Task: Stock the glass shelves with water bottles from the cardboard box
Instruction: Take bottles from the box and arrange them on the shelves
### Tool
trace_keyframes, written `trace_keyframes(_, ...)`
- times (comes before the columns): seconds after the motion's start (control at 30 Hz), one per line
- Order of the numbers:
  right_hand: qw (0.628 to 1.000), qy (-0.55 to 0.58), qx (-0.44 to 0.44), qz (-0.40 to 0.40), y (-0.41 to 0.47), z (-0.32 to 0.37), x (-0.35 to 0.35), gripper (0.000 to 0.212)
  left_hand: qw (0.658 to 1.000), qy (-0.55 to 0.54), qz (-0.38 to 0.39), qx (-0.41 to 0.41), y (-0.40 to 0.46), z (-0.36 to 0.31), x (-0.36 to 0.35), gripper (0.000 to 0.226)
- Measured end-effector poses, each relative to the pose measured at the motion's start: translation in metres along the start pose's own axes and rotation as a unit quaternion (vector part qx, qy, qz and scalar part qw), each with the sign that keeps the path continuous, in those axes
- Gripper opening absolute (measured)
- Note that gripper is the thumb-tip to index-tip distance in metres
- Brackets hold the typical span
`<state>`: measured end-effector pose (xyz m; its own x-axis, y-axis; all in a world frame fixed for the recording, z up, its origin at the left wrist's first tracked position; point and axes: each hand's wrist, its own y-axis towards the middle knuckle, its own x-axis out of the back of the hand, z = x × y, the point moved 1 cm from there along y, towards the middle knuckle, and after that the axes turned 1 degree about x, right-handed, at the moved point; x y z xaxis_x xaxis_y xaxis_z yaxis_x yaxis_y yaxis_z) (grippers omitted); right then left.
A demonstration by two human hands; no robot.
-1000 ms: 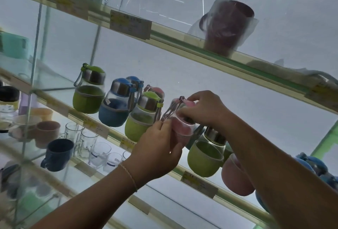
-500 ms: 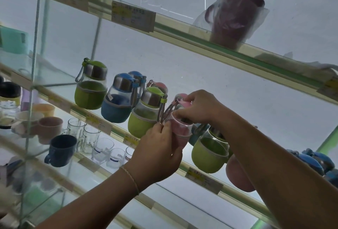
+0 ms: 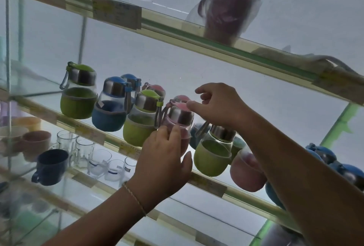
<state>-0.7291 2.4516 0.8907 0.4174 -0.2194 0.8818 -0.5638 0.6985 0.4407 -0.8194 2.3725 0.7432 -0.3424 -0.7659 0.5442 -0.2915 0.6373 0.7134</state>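
While left hand (image 3: 163, 167) grips pink bottle (image 3: 178, 121), hiding its base, right hand (image 3: 216, 104) fingers pinch its lid.

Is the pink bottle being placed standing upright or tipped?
Roughly upright: the pink bottle has its steel cap on top, the left hand gripping its body and the right hand touching the lid.

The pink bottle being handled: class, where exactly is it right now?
In the head view the pink bottle is at centre on the middle glass shelf, between two green bottles, held by the left hand and right hand.
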Motion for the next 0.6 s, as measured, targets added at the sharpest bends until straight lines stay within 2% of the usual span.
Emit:
trace_keyframes(0.33,0.997,-0.004,-0.062,-0.047,-0.046,-0.066,0.054,0.041,0.992,-0.095,0.023,-0.083,-0.005,-0.071,-0.008,0.056)
trace_keyframes(0.6,0.993,-0.027,-0.114,-0.020,-0.080,-0.132,0.092,0.032,0.968,-0.198,0.073,-0.135,-0.021,-0.131,-0.035,0.033)
